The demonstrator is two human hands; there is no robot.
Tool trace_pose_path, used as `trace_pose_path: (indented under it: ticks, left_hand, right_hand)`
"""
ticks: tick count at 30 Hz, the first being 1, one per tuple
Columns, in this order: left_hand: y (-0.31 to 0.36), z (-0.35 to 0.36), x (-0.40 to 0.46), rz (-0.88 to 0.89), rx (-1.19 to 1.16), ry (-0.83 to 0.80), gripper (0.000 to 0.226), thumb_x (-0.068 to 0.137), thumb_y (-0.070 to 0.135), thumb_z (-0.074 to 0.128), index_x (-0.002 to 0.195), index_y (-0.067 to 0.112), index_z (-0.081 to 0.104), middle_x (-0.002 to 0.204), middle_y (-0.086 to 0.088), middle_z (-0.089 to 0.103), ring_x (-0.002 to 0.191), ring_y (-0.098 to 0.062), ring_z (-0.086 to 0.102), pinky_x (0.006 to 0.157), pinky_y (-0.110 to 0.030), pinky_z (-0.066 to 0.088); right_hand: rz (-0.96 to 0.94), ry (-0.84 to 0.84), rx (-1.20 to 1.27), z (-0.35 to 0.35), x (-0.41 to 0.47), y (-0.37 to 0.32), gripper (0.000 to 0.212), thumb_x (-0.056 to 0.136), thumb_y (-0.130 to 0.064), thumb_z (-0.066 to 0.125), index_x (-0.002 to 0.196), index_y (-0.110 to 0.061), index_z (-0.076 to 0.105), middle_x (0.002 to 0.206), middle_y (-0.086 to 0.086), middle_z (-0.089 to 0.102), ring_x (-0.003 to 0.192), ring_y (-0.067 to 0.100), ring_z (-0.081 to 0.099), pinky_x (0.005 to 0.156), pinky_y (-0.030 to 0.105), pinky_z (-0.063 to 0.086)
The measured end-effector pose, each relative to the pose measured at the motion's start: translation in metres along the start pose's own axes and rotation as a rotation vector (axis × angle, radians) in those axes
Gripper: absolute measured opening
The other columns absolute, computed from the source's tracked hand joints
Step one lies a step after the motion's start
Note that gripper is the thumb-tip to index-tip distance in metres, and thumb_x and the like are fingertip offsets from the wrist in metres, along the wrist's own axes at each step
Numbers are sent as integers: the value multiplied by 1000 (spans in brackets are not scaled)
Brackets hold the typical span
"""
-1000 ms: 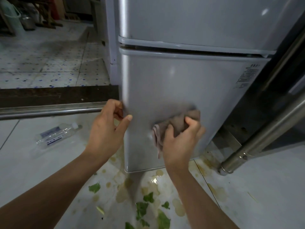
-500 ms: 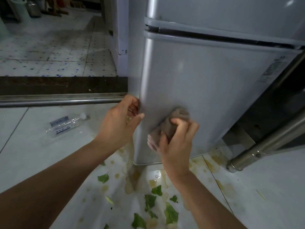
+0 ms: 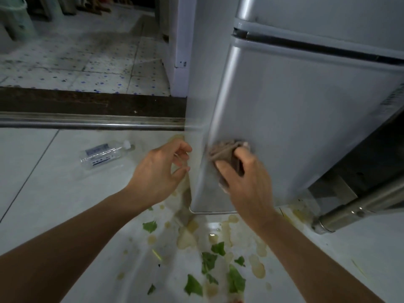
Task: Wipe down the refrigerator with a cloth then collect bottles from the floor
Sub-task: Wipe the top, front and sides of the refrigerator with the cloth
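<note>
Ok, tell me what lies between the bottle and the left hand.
Head view: only bare pale floor tile between the plastic bottle and left hand.

Both forearms outstretched; left hand loosely curled, empty; right hand clenched around cloth.

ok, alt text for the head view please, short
A person's right hand presses a brownish cloth to the lower door of a silver refrigerator, while the left hand rests at its corner edge. A clear plastic bottle lies on the stained, leaf-strewn floor.

Right hand presses cloth against refrigerator
</note>
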State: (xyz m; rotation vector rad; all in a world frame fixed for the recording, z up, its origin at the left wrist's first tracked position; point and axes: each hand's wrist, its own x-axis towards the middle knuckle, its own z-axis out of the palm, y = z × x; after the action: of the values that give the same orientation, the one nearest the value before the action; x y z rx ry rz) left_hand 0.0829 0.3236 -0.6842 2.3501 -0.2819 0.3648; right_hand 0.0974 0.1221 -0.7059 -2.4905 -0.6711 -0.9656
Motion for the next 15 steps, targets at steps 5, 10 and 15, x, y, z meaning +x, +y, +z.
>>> trace_pose_path:
  ticks: [5,10,15]
  left_hand:
    - [-13,-6,-6,-73,-5,15,34,77,9,67,103,25,53,91,18,59,82,3,59,67,-20,48]
    - [-19,-3,-11,-140,-34,15,35,80,7,65,107,24,51,96,11,60,83,-5,60,68,-24,50]
    - [-22,1,-18,-163,-69,-11,34,80,8,64,108,22,52,98,9,61,85,-6,61,71,-25,49]
  right_hand:
    - [-322,352,-158,-11,49,-8,36,89,-12,67,123,-21,60,124,-6,49,83,18,48,69,31,45]
    - [-614,185,-372,18,9,2,23,94,-7,55,107,-18,72,127,-4,62,89,26,51,69,36,47]
    - [-722,-246,-506,48,-35,4,25,78,-15,60,98,-24,71,128,-7,61,84,20,58,71,34,43]
